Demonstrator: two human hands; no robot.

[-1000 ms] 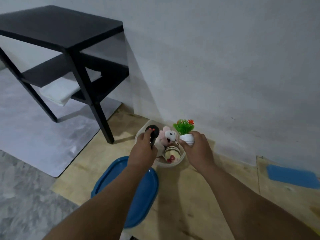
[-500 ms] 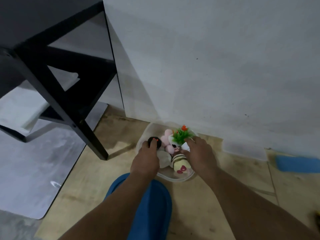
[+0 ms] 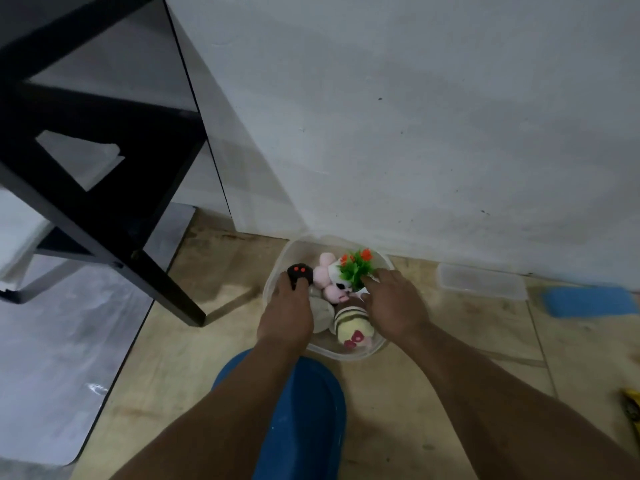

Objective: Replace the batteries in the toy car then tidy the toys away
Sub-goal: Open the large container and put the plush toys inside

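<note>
A clear plastic tub [image 3: 346, 353] stands on the floor against the wall. Inside lie a pink and white plush [image 3: 329, 278], a striped cream plush [image 3: 353, 327] and a pale round toy [image 3: 322, 311]. My left hand [image 3: 285, 315] is closed around a black remote control [image 3: 299, 273] with red buttons at the tub's left side. My right hand [image 3: 393, 306] grips a small potted plant [image 3: 356, 266] with green leaves and orange flowers, lowered among the plush toys; its white pot is mostly hidden. The blue tub lid [image 3: 304, 417] lies on the floor beneath my forearms.
A black side table [image 3: 104, 209] stands at left, one leg close to the tub. A small clear box [image 3: 481, 282] and its blue lid [image 3: 588, 301] lie at right by the wall. A yellow object [image 3: 632, 410] shows at the right edge. A grey mat [image 3: 52, 341] covers the left floor.
Both hands have gone down into the tub with the remote and the plant. The camera has moved closer and lower, toward the wall.
</note>
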